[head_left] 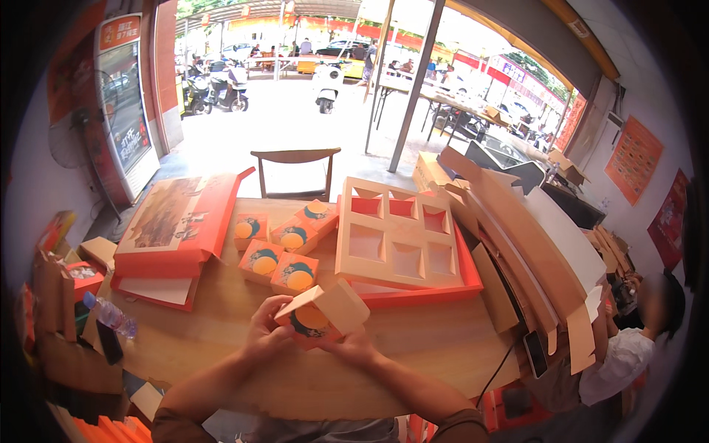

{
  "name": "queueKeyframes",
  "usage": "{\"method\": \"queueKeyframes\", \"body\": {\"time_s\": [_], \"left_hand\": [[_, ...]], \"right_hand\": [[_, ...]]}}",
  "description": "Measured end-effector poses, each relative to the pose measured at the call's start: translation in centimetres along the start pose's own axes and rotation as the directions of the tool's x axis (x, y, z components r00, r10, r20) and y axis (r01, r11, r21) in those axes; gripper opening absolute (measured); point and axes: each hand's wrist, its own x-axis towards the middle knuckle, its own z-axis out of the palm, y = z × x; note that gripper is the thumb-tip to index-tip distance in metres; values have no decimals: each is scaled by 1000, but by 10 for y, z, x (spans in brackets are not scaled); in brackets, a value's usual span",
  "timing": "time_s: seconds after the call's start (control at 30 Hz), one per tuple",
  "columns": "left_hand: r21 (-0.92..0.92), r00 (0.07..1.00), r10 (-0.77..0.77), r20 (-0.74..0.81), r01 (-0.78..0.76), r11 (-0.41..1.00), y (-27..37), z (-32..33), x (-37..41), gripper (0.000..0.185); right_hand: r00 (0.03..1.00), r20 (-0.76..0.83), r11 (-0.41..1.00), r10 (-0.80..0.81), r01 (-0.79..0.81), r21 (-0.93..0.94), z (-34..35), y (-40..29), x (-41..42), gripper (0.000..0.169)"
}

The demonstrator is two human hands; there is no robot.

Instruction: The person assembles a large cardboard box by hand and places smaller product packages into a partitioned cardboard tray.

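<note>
Between both hands is a small orange carton (311, 324) printed with a yellow moon, its plain tan flaps standing up. My left hand (271, 326) grips its left side, and my right hand (350, 344) holds its lower right. Just beyond lie several similar small cartons (295, 272) with their printed faces up. To the right of them, a tan tray insert (394, 231) with square openings rests tilted over a red box base (421, 299). The large gift box (171, 221) with a printed picture stands at the left of the wooden table (232, 326).
Flattened cardboard (532, 243) is stacked along the right edge, with a phone (535, 354) beside it. A plastic bottle (113, 315) and a dark phone (109, 342) lie at left. A chair (296, 166) stands beyond the table. Another person (626, 354) is at far right.
</note>
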Motion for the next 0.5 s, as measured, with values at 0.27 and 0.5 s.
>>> {"method": "queueKeyframes", "body": {"time_s": [0.27, 0.5], "left_hand": [[84, 992, 23, -120, -13, 996, -4, -8, 5, 43], [-1, 989, -80, -125, 81, 997, 3, -9, 4, 52]], "right_hand": [[997, -41, 952, 60, -45, 304, -5, -1, -2, 50], [997, 2, 955, 83, -81, 285, 2, 9, -3, 44]]}}
